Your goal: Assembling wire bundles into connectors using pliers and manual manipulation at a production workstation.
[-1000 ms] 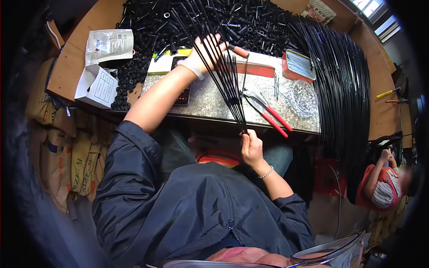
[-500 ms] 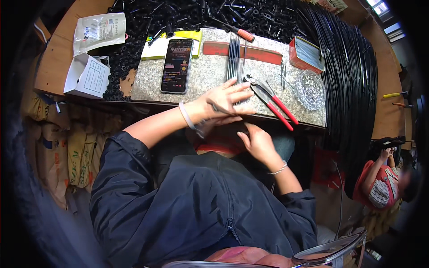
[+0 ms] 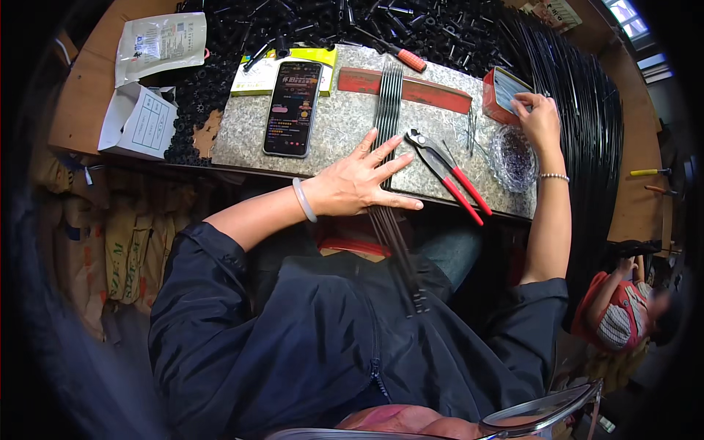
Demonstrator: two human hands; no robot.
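A bundle of thin black rods (image 3: 389, 110) lies across the speckled board (image 3: 337, 117) and sticks out past its front edge toward my lap. My left hand (image 3: 359, 176) rests on these rods, palm down, fingers spread. To the right, my right hand (image 3: 540, 121) is at the edge of a red tin (image 3: 499, 103) of thin greyish pieces. Its thumb and fingers come together over the tin, and what they pinch is too small to make out. Red-handled pincers (image 3: 449, 176) lie between my hands. A clear glass dish (image 3: 513, 158) stands just below the tin.
Left of the rods lies a phone (image 3: 292, 110) on a yellow-green box (image 3: 244, 82). A red bar (image 3: 433, 95) crosses behind, beside a red-handled screwdriver (image 3: 412, 60). Black parts (image 3: 323, 26) heap up at the back; long black rods (image 3: 579, 110) fill the right. Another person (image 3: 620, 304) sits far right.
My right hand has gone from beside my left hand, at the board's front edge, up and right to the red tin. My left hand has flattened onto the rods, which now extend toward my lap.
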